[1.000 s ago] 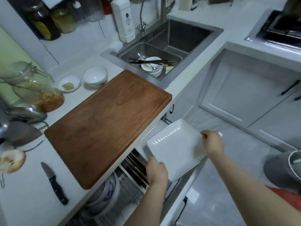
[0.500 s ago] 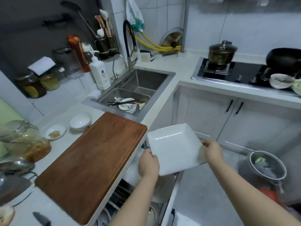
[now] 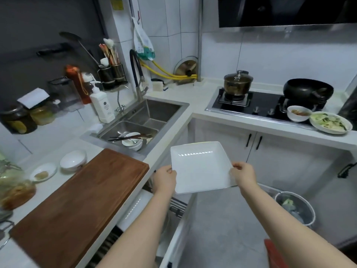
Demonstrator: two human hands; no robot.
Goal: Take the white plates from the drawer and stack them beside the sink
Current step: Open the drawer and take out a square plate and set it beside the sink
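Head view: square white plate (image 3: 201, 167) held in the air w/ both hands, above the open drawer (image 3: 173, 225) and just right of the desk (image 3: 170, 132) edge. Left hand (image 3: 164, 178) grips the plate's left edge, fingers curled under it; right hand (image 3: 243, 176) grips the right edge, thumb on the rim. Plate roughly level, tilted a bit. Sink (image 3: 143, 120) up-left holds bowls & chopsticks. Wooden cutting board (image 3: 81, 202) lies on the desk beside the sink.
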